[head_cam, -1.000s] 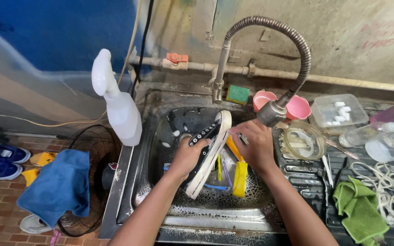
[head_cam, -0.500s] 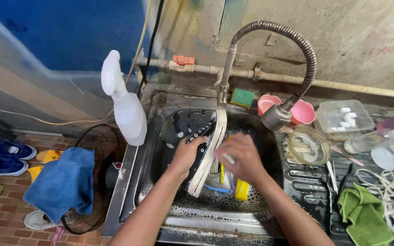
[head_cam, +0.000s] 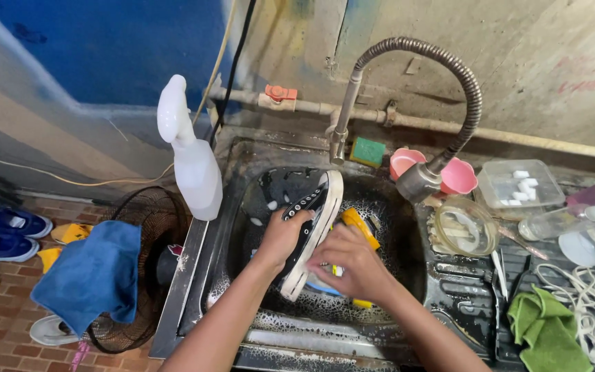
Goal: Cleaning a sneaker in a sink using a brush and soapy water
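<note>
A black sneaker (head_cam: 309, 231) with a white sole is held tilted on its side over the middle of the steel sink (head_cam: 242, 207), toe toward the tap. The left hand (head_cam: 280, 238) is wrapped around the shoe's upper, its grip pressed together on the laced part. The right hand (head_cam: 349, 265) is laid against the sole side near the heel; its fingers are curled, but whether anything is pinched in that grip cannot be told, since the palm faces away.

For the scrubbing to go well, the shoe is best kept steady by the left hand and low in the basin, so that suds are kept inside, while short strokes are worked along the sole edge by the right. A yellow object (head_cam: 359, 227), perhaps a brush, lies in the sink just right of the shoe.

Left of the sink, a white spray bottle (head_cam: 191, 162) stands at the rim, with no label to be seen. Behind the sink, a green sponge (head_cam: 366, 151) rests on the ledge. Right of the sink, two pink cups (head_cam: 435, 172) sit under the coiled tap hose (head_cam: 449, 76), and farther right a clear lidded box (head_cam: 521, 182) holds small white pieces. A green cloth (head_cam: 549, 331) lies on the bench at the near right.
</note>
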